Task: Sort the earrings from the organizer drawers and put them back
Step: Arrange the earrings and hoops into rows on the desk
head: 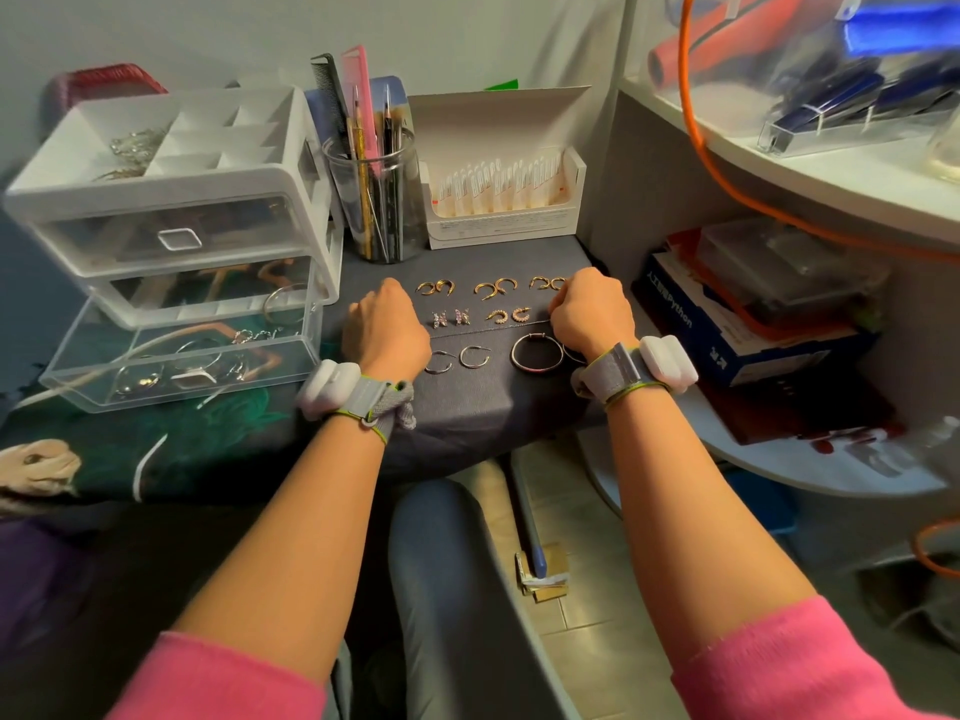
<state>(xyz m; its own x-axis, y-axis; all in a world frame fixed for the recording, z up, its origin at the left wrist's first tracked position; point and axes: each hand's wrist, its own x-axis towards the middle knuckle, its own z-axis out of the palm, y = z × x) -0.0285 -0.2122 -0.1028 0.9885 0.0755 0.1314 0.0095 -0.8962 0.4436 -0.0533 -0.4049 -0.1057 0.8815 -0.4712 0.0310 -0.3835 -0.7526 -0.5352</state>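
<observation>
Curling knuckles-up on the dark pad (pixel 467 407), the left hand (pixel 384 332) and right hand (pixel 587 314) hid their grip. With the fingers tucked under, I could not tell whether either pinched anything. Paired earrings (pixel 521 315) lay in rows between them, with the pulled-out drawer (pixel 156 379) to their left on the counter. A careless wrist sweep seemed likely to scatter the silver hoops (pixel 474 357) just beside the wrists, mixing pairs or rolling one off the pad.

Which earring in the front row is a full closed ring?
The large hoop, rightmost in full view; the two silver hoops left of it are open C-shapes.
</observation>
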